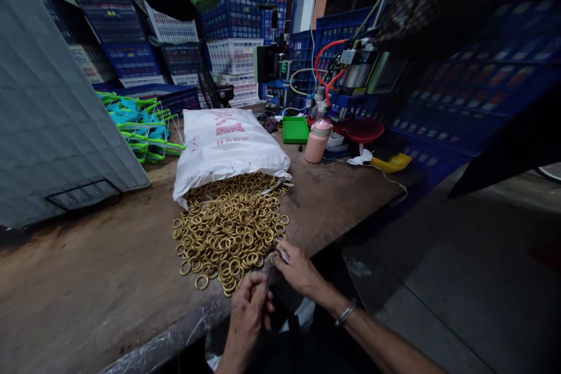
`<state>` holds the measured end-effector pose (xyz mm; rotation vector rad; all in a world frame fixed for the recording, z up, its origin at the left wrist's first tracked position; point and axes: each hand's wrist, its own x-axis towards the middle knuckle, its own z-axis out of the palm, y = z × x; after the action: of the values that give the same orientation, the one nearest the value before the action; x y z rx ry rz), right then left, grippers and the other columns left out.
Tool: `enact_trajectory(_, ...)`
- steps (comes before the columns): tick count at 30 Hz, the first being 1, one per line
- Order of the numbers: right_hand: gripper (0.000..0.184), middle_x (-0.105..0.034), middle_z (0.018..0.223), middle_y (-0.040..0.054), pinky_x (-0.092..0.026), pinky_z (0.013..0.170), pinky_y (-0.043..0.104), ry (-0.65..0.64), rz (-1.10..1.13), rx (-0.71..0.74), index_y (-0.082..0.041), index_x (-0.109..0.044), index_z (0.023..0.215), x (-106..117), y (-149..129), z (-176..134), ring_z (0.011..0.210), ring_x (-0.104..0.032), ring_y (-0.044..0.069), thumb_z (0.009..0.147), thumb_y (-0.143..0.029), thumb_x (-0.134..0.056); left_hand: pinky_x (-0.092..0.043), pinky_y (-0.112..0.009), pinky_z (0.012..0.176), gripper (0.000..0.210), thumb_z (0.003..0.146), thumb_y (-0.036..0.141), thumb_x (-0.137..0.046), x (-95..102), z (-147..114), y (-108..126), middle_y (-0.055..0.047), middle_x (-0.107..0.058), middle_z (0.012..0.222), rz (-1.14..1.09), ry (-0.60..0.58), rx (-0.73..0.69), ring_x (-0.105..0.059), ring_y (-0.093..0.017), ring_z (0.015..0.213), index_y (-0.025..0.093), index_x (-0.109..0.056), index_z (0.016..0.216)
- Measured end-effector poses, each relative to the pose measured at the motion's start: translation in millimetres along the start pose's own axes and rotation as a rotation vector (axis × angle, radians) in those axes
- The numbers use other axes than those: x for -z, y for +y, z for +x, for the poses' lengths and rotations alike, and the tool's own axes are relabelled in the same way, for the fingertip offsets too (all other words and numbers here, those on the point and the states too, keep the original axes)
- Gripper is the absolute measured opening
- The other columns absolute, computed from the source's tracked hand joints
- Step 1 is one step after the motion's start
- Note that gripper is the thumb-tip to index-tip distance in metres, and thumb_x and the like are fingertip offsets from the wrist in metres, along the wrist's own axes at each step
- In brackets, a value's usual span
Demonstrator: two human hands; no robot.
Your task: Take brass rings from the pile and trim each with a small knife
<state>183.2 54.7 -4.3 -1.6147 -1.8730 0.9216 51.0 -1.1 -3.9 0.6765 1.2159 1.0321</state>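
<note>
A heap of brass-coloured metal rings (pixel 232 231) spreads over the table from the mouth of a white sack (pixel 232 143) with red print. At the heap's lower right edge, my right hand (pixel 297 269) has its thumb and fingers pinched together at a ring. A metal bracelet circles that wrist. Just below the rings, over the table's front edge, my left hand (pixel 249 310) is closed with curled fingers. What lies within its grip is hidden.
A large pale grey panel (pixel 65 99) stands at left, with green and teal plastic pieces (pixel 140 125) behind it. Further right are a green tray (pixel 295 130), a pink bottle (pixel 317 143) and a red dish (pixel 364 130). Stacked blue and white crates (pixel 234 58) line the back.
</note>
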Motion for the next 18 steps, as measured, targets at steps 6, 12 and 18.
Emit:
enact_trajectory(6, 0.010, -0.044, 0.055, -0.0059, -0.031, 0.048, 0.016, -0.213, 0.511, -0.095, -0.016, -0.049, 0.062, 2, -9, -6, 0.049, -0.037, 0.006, 0.070, -0.021, -0.049, -0.034, -0.019, 0.042, 0.030, 0.066, 0.036, -0.063, 1.1, -2, 11, 0.002, -0.056, 0.059, 0.090, 0.085, -0.234, -0.045, -0.009, 0.044, 0.018, -0.059, 0.091)
enact_trajectory(12, 0.009, -0.037, 0.049, -0.0100, -0.015, 0.033, 0.016, -0.408, 0.755, -0.301, -0.019, -0.045, 0.070, -4, -11, -11, 0.033, -0.021, 0.002, 0.071, -0.027, -0.048, -0.037, -0.021, 0.053, 0.019, 0.070, 0.031, -0.059, 11.5, -2, 11, -0.002, -0.060, 0.068, 0.238, -0.026, -0.328, -0.049, -0.014, 0.058, 0.019, -0.068, 0.082)
enact_trajectory(18, 0.021, -0.046, 0.054, -0.0064, -0.027, 0.042, 0.016, -0.270, 0.565, -0.143, -0.017, -0.050, 0.073, -1, -16, -12, 0.043, -0.033, 0.004, 0.077, -0.038, -0.046, -0.031, -0.019, 0.044, 0.020, 0.071, 0.035, -0.058, 9.5, -2, 8, 0.003, -0.051, 0.056, 0.144, -0.019, -0.212, -0.040, -0.008, 0.046, 0.016, -0.061, 0.077)
